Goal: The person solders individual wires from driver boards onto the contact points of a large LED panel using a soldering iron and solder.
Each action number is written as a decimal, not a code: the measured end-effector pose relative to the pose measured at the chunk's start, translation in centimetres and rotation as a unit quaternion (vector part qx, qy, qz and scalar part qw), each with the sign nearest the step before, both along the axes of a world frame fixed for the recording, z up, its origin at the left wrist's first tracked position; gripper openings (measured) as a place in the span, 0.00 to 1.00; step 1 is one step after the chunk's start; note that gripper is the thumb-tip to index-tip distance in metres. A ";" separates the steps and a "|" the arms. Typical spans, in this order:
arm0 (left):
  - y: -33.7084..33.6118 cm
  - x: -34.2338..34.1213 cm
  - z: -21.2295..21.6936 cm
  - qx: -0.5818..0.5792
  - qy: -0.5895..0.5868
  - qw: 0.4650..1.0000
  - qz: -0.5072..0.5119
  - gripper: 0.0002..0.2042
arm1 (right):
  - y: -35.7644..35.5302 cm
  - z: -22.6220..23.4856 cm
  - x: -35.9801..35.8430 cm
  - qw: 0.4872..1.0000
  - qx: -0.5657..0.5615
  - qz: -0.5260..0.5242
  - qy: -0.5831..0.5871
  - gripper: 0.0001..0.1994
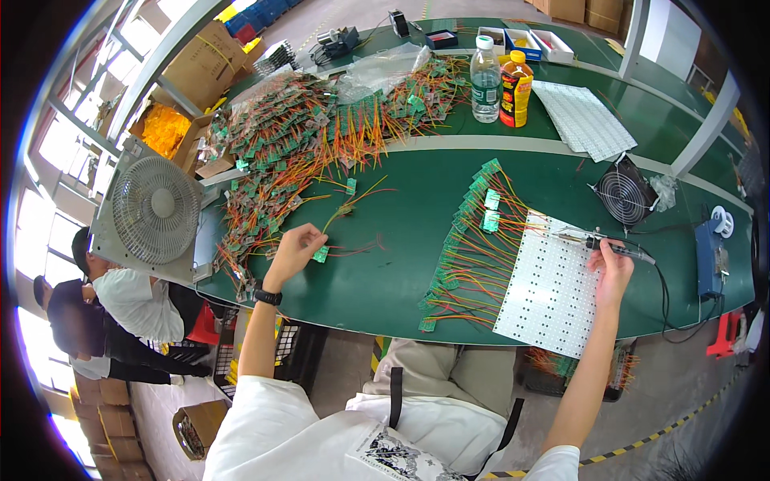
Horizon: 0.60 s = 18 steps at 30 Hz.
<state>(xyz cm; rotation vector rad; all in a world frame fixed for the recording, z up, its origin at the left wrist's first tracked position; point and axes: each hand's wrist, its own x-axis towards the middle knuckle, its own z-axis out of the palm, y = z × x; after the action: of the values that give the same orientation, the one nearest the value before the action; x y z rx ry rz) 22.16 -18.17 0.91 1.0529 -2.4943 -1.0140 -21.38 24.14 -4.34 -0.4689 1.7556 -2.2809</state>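
My left hand (297, 250) is closed in a pinch on a small bundle of red and yellow wires (345, 207), which fan out to the upper right. Beside its fingertips lies a small green circuit board (321, 254). My right hand (613, 268) grips a soldering iron (626, 249), its tip pointing left over a white board with rows of small dots (545, 293). A slanting row of small green circuit boards (446, 255) lies left of the white board. Their red and yellow wires reach its left edge. Two pale pieces (491, 210) rest on that row.
A heap of wired circuit boards (281, 128) covers the back left, near a grey fan (156, 208). Behind stand a water bottle (485, 80) and a yellow-capped bottle (516, 90). A black fan (624, 192) and blue soldering station (709, 258) stand right. People sit at far left.
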 end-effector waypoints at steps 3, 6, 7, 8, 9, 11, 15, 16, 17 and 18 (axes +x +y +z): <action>2.1 -0.2 0.3 -0.009 0.048 0.999 -0.012 0.08 | 0.0 0.1 0.1 1.000 -0.001 -0.003 -0.004 0.10; 4.5 -2.0 0.8 0.098 0.180 0.978 -0.028 0.05 | -0.1 0.1 0.0 1.000 -0.006 0.002 -0.005 0.09; 5.3 -3.0 1.2 0.101 0.180 0.978 -0.032 0.05 | 0.0 0.1 0.0 1.000 -0.008 0.007 -0.006 0.09; 6.6 -4.5 2.2 0.142 0.201 0.968 -0.047 0.05 | 0.0 0.3 0.1 1.000 -0.009 0.005 -0.007 0.09; 7.8 -5.8 3.2 0.181 0.221 0.957 -0.060 0.05 | 0.0 0.2 0.1 1.000 -0.007 0.002 -0.008 0.09; 9.6 -8.5 4.6 0.196 0.227 0.951 -0.082 0.05 | 0.0 0.0 0.1 1.000 -0.007 0.003 -0.011 0.09; 12.6 -15.2 4.7 0.211 0.210 0.940 -0.165 0.06 | -0.1 0.6 0.2 1.000 -0.012 0.005 -0.016 0.08; 13.0 -16.8 4.1 0.189 0.213 0.939 -0.195 0.06 | -0.1 0.6 0.1 1.000 -0.013 0.005 -0.018 0.08; 14.0 -18.4 4.3 0.172 0.210 0.934 -0.232 0.07 | -0.1 0.6 0.2 1.000 -0.011 0.000 -0.018 0.08; 14.7 -19.8 3.8 0.166 0.200 0.933 -0.249 0.07 | -0.1 0.7 0.3 1.000 -0.015 0.001 -0.020 0.08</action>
<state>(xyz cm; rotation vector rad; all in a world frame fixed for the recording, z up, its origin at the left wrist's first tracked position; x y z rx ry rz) 2.33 -3.45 4.75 0.2171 -2.3252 -1.6469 -21.12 24.03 -3.67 -0.4278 1.7037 -2.3030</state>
